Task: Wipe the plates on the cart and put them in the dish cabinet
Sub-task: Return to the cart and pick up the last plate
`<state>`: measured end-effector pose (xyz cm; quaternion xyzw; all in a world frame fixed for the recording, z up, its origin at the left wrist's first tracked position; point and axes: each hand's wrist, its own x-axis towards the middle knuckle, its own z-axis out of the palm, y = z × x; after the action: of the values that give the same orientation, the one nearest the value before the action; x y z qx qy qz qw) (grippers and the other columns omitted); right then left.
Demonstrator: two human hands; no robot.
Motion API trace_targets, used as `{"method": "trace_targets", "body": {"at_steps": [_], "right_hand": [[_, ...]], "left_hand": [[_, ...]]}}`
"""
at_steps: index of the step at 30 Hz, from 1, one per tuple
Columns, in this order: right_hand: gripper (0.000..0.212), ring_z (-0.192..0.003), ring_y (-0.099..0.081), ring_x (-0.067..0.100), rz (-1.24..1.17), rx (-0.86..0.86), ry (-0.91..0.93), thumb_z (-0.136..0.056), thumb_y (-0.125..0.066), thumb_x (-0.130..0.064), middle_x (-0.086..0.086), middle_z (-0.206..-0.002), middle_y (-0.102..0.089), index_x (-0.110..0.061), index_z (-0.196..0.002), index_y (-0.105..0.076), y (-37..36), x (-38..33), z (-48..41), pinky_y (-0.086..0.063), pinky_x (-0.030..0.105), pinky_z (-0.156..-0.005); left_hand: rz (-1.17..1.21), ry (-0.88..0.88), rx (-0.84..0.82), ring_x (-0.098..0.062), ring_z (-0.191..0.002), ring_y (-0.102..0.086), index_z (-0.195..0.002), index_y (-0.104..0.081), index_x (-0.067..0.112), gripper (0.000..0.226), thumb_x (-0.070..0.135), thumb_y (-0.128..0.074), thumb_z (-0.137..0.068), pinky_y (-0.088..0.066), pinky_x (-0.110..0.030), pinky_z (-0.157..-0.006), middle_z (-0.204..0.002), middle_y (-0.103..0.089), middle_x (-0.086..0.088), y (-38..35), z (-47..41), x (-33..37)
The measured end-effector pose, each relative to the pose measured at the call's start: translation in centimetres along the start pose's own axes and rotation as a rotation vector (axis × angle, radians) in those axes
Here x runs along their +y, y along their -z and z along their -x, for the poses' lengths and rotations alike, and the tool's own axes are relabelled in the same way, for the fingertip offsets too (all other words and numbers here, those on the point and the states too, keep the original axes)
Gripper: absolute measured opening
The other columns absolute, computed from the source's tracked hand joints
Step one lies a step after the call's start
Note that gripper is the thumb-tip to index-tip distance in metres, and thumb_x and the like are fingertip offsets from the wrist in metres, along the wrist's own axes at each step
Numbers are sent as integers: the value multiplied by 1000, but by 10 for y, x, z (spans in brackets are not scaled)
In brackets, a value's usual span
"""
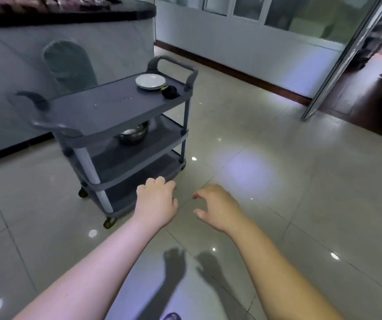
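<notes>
Plates (150,81): white, small stack, count not readable; they sit at the far end of the top shelf of the grey cart (106,107), close to its far handle (173,63). Just beside them lies a dark crumpled lump (170,91), probably the wiping cloth, laid where you can take it along with the stack. The cart has 3 shelves; a metal bowl (133,135) sits on the middle one, under the plates. The cart stands on the tiled floor (266,181) beside a dark-topped counter (70,10). Your 2 hands are out in front, well short of the top shelf. Your left hand (156,199) is knuckles up, fingers loosely curled, holding nothing. Your right hand (217,209) has fingers half bent with the thumb apart, and it too is empty. This reads as an approach posture, both hands free because wiping likely needs one on the cloth and one on a plate. Judgement: the task is at its start and nothing has been wiped. The dish cabinet is not in view, so its direction cannot be told.
</notes>
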<state>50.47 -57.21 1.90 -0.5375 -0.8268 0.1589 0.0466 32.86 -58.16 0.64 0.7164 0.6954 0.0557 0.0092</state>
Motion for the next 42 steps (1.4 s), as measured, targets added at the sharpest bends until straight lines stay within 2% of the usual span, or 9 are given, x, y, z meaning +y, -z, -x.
{"method": "trace_targets", "body": {"at_steps": [13,17,20,27,29,33,35,38,42], "right_hand": [[27,-108,-50,24,-116,100,231,-87,-67,-19,6,-112,-63,-12,-113,-66,107,150,-336,-43,37,-91],[37,-118,-47,19,-168,52,349,-90,-65,-18,1,-127,-59,-17,-127,-61,123,193,-435,-37,27,-101],[39,-118,-44,9,-277,43,419,-90,-66,-17,-3,-127,-57,-17,-128,-59,130,208,-505,-31,6,-95],[37,-114,-53,15,-389,-31,428,-89,-67,-18,3,-121,-61,-12,-125,-61,123,204,-654,-37,14,-96],[36,-112,-55,16,-430,-29,402,-89,-67,-16,4,-120,-61,-11,-124,-61,123,204,-701,-43,26,-97],[34,-103,-54,8,-513,-99,252,-91,-66,-20,-11,-114,-56,-21,-124,-60,116,203,-802,-43,23,-90],[33,-98,-56,9,-543,-161,154,-91,-66,-22,-12,-110,-57,-24,-123,-57,111,203,-849,-47,27,-86],[32,-90,-57,8,-637,-225,-46,-90,-68,-21,-13,-100,-57,-27,-118,-55,104,203,-922,-49,29,-80],[36,-101,-58,20,-733,-257,-241,-89,-66,-15,-7,-100,-56,-20,-122,-51,81,205,-1009,-51,43,-94]], "left_hand": [[91,203,62,-28,-118,-43,-125,-52,26,33,36,-49,-95,-37,-41,-93,-125,-51,-4,9,-375,4],[123,363,34,-27,-117,-45,-126,-53,27,33,36,-49,-95,-37,-42,-95,-124,-52,-3,5,-461,-4],[142,440,49,-26,-110,-47,-121,-55,27,28,35,-50,-94,-38,-40,-88,-116,-54,-1,-2,-512,-15],[255,594,107,-28,-112,-48,-124,-56,25,32,31,-54,-93,-43,-39,-89,-116,-57,-3,-39,-611,-68],[258,624,103,-28,-114,-48,-128,-54,26,35,32,-54,-94,-41,-38,-91,-120,-56,-3,-48,-651,-90],[403,687,104,-29,-114,-51,-130,-53,23,39,30,-56,-92,-45,-40,-93,-123,-55,-5,-71,-739,-146],[650,758,79,-26,-102,-56,-128,-53,20,38,24,-59,-91,-50,-39,-83,-116,-56,-5,-77,-779,-171],[1099,959,109,-21,-84,-55,-95,-55,19,16,5,-59,-89,-47,-33,-71,-88,-56,1,-89,-832,-206],[1315,1162,230,-18,-102,-54,-118,-50,15,36,3,-60,-85,-46,-34,-84,-117,-56,0,-117,-884,-254]]}}
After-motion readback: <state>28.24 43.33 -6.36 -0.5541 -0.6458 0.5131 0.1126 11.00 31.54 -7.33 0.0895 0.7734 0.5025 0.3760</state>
